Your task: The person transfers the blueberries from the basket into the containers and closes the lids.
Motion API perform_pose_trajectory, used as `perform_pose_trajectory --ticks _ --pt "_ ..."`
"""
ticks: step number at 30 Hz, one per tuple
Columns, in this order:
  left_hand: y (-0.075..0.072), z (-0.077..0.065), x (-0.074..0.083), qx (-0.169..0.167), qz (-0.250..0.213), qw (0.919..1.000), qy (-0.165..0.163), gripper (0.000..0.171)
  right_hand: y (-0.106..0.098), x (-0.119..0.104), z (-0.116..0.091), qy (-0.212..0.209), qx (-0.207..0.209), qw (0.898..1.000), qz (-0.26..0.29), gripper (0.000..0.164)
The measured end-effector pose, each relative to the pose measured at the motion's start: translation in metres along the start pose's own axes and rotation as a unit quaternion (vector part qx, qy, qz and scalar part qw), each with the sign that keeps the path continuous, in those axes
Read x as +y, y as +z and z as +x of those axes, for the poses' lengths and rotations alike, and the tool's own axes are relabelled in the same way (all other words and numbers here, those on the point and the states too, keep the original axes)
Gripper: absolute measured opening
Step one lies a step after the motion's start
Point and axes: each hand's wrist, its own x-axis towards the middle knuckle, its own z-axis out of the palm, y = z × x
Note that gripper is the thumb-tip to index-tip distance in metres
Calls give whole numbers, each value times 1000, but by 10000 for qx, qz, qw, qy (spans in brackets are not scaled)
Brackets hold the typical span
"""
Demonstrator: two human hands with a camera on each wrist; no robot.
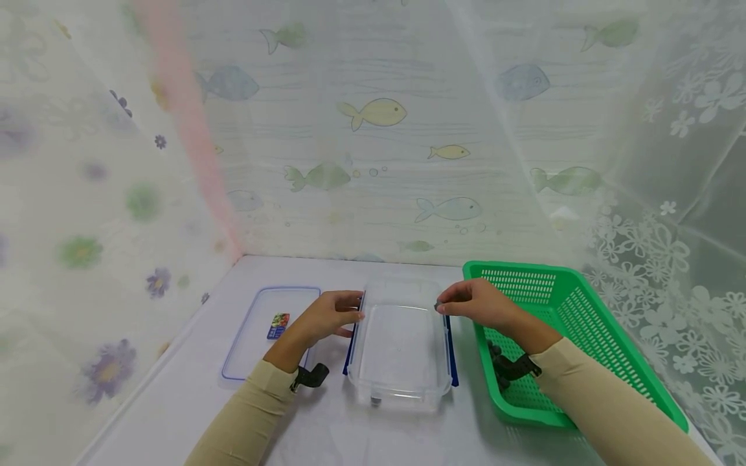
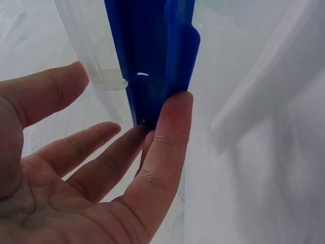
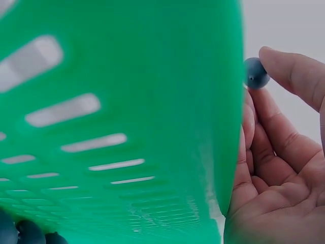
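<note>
A clear plastic container with blue side latches stands lidless in the middle of the table. My left hand holds its left side: the thumb is by the clear rim, and the fingers lie against the hanging blue latch. A small dark blue berry, like a blueberry, is pinched between thumb and fingers of my right hand, above the container's right rim. Another dark berry shows through the near end of the container. Several more dark berries lie in the green basket.
Left of the container lies its clear lid with a blue seal and a small colourful label. The basket's tall slotted wall stands close beside my right hand. Fish-patterned curtains surround the table.
</note>
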Motion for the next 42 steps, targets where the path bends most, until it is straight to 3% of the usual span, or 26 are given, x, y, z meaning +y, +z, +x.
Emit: perform_pose_trajectory --ticks 20,27,42 --pt "0 1 0 -11 32 10000 49 62 -1 0 -1 -226 -26 9997 -33 25" --pt "0 1 -1 4 44 10000 32 61 0 0 2 -43 5 10000 -15 21" --pt "0 0 0 71 48 10000 6 63 -9 0 -2 -82 96 9999 63 29"
